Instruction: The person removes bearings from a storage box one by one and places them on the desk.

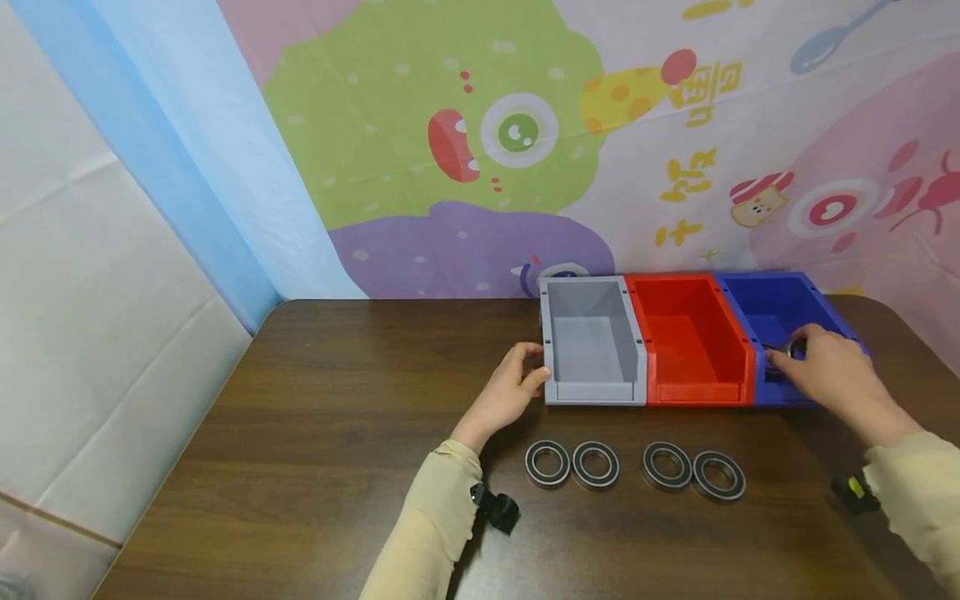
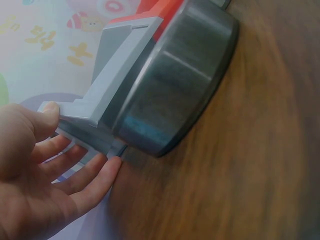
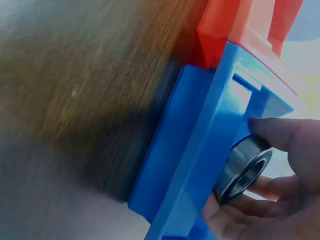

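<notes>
A grey bin (image 1: 595,390), a red bin (image 1: 701,392) and a blue bin (image 1: 825,300) stand side by side. My left hand (image 1: 508,390) rests against the outer side of the grey bin. Its thumb (image 2: 49,116) touches the rim, and the fingers lie loosely along the side wall. In the blue bin's front part, my right hand (image 1: 840,371) holds a bearing (image 3: 245,169) between thumb and fingers. The bearing is tilted, partly covered by the hand. A dark shape beside it in the bin is too hidden to identify.
Several bearings lie flat in front of the bins: one pair with a left bearing (image 1: 547,463) and a right bearing (image 1: 596,465), then another bearing (image 1: 667,465) beside a last bearing (image 1: 719,476). A printed cloth (image 1: 450,250) hangs behind the brown table (image 1: 337,450).
</notes>
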The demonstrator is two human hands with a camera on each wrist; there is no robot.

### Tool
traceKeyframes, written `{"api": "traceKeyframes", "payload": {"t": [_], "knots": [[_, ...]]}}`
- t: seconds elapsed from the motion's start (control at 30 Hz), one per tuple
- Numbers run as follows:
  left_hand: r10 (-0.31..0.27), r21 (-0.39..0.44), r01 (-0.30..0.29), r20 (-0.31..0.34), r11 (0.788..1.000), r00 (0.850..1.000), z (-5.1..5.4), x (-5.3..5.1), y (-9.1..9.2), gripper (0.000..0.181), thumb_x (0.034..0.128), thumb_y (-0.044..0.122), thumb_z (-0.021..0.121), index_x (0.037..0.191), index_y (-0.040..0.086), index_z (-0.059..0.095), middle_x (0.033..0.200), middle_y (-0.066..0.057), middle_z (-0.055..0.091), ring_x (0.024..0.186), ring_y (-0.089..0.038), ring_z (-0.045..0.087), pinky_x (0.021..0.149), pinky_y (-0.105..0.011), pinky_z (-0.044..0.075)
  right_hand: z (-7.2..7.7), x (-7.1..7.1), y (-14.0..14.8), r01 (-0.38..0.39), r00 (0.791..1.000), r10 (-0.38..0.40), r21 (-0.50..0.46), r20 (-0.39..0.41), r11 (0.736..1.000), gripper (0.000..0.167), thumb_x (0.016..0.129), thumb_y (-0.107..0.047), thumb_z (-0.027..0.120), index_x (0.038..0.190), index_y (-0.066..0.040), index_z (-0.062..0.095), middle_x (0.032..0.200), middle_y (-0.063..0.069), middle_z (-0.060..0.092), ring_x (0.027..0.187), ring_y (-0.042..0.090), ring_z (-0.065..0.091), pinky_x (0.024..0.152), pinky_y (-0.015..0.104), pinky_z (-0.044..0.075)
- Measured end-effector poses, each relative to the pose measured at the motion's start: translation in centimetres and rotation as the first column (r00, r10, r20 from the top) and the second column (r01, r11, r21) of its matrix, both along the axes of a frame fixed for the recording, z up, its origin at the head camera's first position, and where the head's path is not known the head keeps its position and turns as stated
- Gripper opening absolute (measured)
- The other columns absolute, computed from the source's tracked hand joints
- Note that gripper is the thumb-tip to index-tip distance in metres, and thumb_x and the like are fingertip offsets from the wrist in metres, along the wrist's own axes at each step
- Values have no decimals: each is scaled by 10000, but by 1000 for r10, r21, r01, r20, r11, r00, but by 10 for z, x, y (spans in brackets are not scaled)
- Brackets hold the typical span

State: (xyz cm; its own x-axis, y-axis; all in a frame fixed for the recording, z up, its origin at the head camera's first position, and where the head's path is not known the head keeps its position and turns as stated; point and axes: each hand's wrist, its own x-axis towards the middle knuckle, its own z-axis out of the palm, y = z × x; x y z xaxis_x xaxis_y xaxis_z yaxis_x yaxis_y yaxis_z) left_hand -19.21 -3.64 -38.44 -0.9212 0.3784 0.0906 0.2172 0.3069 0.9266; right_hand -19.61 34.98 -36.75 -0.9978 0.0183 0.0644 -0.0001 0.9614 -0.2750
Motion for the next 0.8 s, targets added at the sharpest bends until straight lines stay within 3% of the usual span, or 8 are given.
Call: {"api": "traceKeyframes", "payload": {"t": [0.23,0.3,0.37,0.47,0.53,0.8], "knots": [[2,-5,-2,3,1000,1000,-1,-1,-1,319,942,44,453,1221,-94,379,1229,-294,404,1010,-365,554,797,-438,518,0,12,-2,22,996,-22,-7,-84,1000,663,882,-456,514,1101,168,456,1021,403,481,887,552,465,689,650,398],[5,-11,-5,-7,1000,1000,-11,-7,-1,322,945,67,460,1226,-71,386,1229,-264,416,1004,-335,562,777,-375,531,1,17,-3,27,994,-27,-5,-103,1000,658,873,-462,530,1093,155,465,1009,387,475,885,540,465,679,646,395],[4,-13,-4,-9,1000,1000,-11,-8,-1,320,944,66,460,1224,-70,387,1227,-262,418,1006,-332,561,773,-365,532,1,24,-1,20,992,-20,0,-121,1000,652,853,-462,566,1078,143,478,996,376,475,869,532,469,661,640,392],[2,-13,-2,-21,1000,1000,-10,-7,0,315,945,65,458,1220,-73,388,1217,-258,425,996,-330,565,765,-360,533,0,32,1,-8,992,10,20,-127,1000,656,802,-475,629,1040,126,516,957,354,502,846,502,485,632,623,397],[-2,-8,2,-9,1000,1000,0,-1,0,316,942,41,453,1218,-94,380,1221,-284,415,1006,-358,557,785,-418,524,-1,37,2,-35,992,39,37,-123,999,663,761,-486,668,1006,117,540,918,341,526,829,491,498,613,611,404],[-6,7,5,9,1000,1000,-1,0,0,329,944,46,450,1229,-97,368,1236,-294,401,1014,-369,551,807,-445,514,-10,56,-1,-85,995,89,80,-49,993,684,679,-542,713,963,57,546,840,257,546,739,419,547,545,534,429]]}}
